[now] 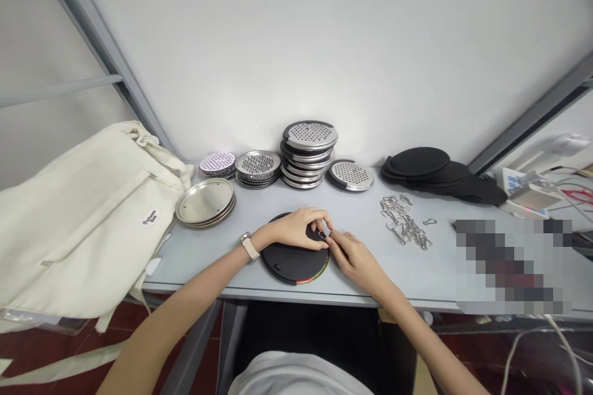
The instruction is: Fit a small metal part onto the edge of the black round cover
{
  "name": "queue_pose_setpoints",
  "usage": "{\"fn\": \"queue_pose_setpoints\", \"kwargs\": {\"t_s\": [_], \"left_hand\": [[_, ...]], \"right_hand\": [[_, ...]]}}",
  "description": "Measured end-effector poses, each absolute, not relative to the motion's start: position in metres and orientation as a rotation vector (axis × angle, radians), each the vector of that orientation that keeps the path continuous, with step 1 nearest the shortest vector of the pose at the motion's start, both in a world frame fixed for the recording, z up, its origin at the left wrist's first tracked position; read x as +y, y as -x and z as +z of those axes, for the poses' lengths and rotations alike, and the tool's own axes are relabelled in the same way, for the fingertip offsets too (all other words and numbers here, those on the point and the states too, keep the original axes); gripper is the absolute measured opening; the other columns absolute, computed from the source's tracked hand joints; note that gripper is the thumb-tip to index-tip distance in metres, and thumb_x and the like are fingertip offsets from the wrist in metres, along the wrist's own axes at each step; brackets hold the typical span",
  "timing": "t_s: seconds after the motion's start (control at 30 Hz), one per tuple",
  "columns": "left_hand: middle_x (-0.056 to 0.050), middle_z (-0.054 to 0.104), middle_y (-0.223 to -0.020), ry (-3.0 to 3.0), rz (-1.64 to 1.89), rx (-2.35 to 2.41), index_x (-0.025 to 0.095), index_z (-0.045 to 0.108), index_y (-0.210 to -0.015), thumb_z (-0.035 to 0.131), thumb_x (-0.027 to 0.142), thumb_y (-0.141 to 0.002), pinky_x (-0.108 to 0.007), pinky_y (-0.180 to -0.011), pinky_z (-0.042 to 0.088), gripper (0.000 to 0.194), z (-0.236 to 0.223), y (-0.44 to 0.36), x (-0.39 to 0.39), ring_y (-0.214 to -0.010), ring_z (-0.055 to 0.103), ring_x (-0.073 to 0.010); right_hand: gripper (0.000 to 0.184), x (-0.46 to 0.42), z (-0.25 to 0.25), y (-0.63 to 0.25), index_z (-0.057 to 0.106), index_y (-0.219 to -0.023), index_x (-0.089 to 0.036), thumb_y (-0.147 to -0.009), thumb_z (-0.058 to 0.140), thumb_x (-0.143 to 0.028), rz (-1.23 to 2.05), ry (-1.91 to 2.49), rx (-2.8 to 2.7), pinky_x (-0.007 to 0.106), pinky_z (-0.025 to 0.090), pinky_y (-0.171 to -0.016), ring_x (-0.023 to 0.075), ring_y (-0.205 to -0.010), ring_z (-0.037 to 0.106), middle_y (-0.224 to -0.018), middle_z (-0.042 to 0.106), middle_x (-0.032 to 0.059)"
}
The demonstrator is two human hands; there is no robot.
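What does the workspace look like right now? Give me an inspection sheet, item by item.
Surface: grey table.
Job's things: black round disc with a multicoloured edge, under both hands; small metal clip at the disc's upper edge.
Clutter: perforated steel discs stacked; plain steel discs; black pads; loose metal clips; cream canvas bag at left.
Grippers: left hand, wearing a watch, on the disc; right hand, fingertips at the clip.
Cables: white cable at lower right; red wires at far right.
Surroundings: white wall; grey metal frame; a pixelated patch hides the table's right part.
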State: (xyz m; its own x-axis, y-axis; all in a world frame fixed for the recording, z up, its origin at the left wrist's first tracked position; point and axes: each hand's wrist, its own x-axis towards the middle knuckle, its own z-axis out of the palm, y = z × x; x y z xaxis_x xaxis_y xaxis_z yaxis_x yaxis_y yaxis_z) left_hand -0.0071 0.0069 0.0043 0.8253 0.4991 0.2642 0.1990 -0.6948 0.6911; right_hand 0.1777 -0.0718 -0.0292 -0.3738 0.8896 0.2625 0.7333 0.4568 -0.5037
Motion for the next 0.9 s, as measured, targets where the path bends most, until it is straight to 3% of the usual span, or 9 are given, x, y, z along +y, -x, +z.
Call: {"fn": "queue_pose_setpoints", "kwargs": {"t_s": [0.57,0.9], "left_hand": [[-0.002,0.063,-0.086,-2.2,0.479,0.507,0.017,0.057,-0.105,0.068,0.017,-0.071,-0.022,-0.072,0.046,0.035,0.0041,0.0081,0.008,-0.077,0.055,-0.011],[-0.002,0.058,-0.089,-2.28,0.553,0.514,0.017,0.056,-0.103,0.07,0.02,-0.069,-0.024,-0.071,0.046,0.036,0.0067,0.0074,0.0065,-0.075,0.052,-0.0114]], "right_hand": [[0.022,-0.0746,-0.0287,-0.179,0.041,-0.075,-0.022,-0.096,0.034,-0.021,0.433,1.33,-2.207,0.029,0.037,-0.063,0.0184,-0.068,0.049,-0.066,0.051,0.0008],[0.018,-0.072,-0.0295,-0.1752,0.046,-0.084,-0.022,-0.097,0.033,-0.022,0.362,1.365,-2.203,0.029,0.037,-0.064,0.0197,-0.069,0.051,-0.071,0.056,0.0021]]}}
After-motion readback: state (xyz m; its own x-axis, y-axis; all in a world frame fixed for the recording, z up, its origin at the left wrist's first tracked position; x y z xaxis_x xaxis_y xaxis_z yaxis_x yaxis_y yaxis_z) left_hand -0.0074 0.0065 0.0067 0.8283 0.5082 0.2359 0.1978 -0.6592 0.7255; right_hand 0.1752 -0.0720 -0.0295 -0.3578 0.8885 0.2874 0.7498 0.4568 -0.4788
